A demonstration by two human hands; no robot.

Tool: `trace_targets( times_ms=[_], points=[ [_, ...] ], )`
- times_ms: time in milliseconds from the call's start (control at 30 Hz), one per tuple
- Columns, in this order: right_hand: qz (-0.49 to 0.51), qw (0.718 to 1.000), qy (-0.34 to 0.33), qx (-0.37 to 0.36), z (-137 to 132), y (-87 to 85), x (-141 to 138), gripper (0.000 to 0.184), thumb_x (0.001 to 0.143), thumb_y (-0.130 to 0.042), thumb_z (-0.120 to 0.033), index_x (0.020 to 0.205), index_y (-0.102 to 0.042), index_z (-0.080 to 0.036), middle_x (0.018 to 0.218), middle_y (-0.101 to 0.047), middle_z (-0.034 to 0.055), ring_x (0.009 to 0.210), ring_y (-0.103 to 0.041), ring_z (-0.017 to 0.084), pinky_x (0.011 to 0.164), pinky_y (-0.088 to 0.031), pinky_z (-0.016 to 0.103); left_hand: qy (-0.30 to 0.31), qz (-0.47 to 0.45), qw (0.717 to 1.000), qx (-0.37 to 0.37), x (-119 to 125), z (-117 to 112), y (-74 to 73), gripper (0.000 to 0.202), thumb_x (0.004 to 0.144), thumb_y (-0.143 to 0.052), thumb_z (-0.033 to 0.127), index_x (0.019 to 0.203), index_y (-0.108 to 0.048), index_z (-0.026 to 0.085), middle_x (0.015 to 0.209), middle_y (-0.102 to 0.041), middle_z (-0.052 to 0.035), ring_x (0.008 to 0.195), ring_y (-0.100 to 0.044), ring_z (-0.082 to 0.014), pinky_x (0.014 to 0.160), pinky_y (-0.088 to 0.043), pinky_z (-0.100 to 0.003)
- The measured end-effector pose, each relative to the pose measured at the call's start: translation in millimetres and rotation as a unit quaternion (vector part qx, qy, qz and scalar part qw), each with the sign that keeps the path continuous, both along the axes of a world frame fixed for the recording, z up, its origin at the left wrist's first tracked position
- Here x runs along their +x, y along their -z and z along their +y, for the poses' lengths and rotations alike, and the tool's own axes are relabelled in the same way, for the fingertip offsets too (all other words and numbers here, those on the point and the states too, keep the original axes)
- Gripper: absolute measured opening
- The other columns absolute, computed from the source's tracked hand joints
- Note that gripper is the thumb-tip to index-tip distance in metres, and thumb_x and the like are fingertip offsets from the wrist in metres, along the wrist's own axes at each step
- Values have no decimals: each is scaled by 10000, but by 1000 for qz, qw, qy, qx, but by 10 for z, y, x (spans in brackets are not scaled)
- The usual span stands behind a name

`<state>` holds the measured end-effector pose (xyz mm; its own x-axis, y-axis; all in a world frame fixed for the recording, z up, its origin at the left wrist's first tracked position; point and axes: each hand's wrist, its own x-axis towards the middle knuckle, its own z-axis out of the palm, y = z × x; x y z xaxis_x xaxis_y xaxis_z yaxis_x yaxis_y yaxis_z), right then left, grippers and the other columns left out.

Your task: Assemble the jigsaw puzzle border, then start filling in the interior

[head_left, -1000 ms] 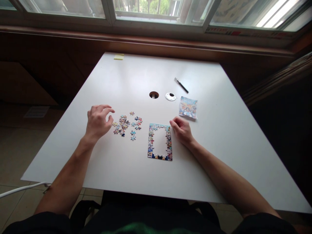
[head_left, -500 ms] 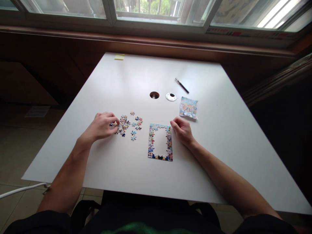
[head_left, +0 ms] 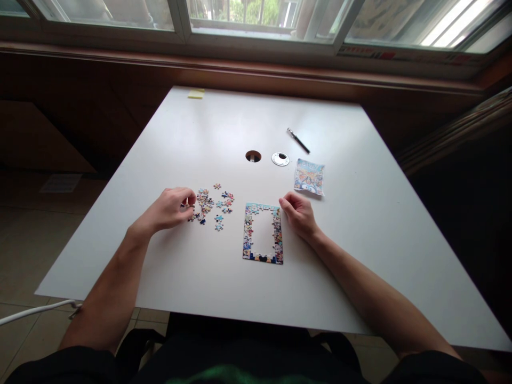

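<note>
My left hand (head_left: 173, 207) is at the left edge of a loose pile of jigsaw puzzle pieces (head_left: 206, 201), thumb and forefinger curled together. Small coloured bits of puzzle piece show between its fingers. To the right of the pile lies a joined puzzle border (head_left: 247, 234), a standing rectangle whose middle shows bare white tabletop. My right hand (head_left: 299, 214) rests closed on the table beside the border's upper right corner, thumb against the curled forefinger. The inside of that hand is hidden.
A printed packet (head_left: 309, 177) lies beyond my right hand, with a pen (head_left: 298, 141) farther back. Near the middle, the white table (head_left: 192, 277) has a round cable hole (head_left: 253, 156) and a silver ring cover (head_left: 280, 159) beside it. A yellow sticky note (head_left: 196, 94) is at the far edge.
My left hand's fingers have drawn slightly closer together at the pile, and fewer pieces show between them. My right hand and the puzzle border have stayed in place.
</note>
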<state>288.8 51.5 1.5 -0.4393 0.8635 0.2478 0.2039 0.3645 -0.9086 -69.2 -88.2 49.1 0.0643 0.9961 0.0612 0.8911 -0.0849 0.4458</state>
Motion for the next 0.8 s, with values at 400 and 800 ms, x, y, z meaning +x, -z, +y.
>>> trace_targets(
  times_ms=[400,800],
  points=[
    [-15,938,-192,288,-392,-232,-155,88,847,-705,-200,880,-624,-207,767,-630,34,736,-533,167,689,-478,324,112,-307,932,158,1068,-124,262,62,833,-777,217,857,-749,167,783,-763,-40,700,-714,-128,652,-583,-213],
    [-25,904,-252,344,-518,-209,-238,49,887,-683,-198,920,-648,-199,804,-651,53,744,-557,162,695,-493,322,149,-293,927,179,1158,-132,249,67,820,-788,195,823,-727,166,748,-748,-30,659,-683,-108,628,-538,-199]
  ],
)
